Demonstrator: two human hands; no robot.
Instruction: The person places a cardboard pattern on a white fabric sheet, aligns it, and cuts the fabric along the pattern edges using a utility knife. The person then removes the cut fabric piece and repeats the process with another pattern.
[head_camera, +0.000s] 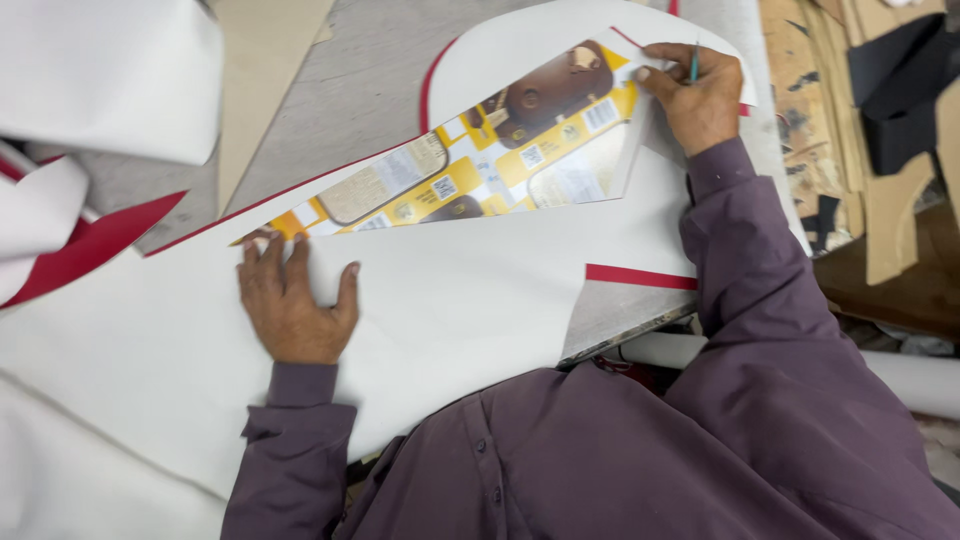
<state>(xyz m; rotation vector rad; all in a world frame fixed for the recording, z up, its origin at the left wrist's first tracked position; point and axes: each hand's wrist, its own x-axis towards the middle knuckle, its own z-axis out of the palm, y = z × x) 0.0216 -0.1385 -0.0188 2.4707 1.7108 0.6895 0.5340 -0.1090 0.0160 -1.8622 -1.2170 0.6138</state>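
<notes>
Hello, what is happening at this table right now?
A person in a purple shirt works on a large white sheet spread on the table. The left hand presses flat on one pointed end of a yellow printed cardboard template lying on the sheet. The right hand holds a thin green pen at the template's far end, by its edge.

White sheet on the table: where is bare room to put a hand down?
Bare room lies on the large white sheet between the left hand and the red strip. It is crowded above, where the yellow printed cardboard template and the right hand with a thin teal pencil lie.
</notes>
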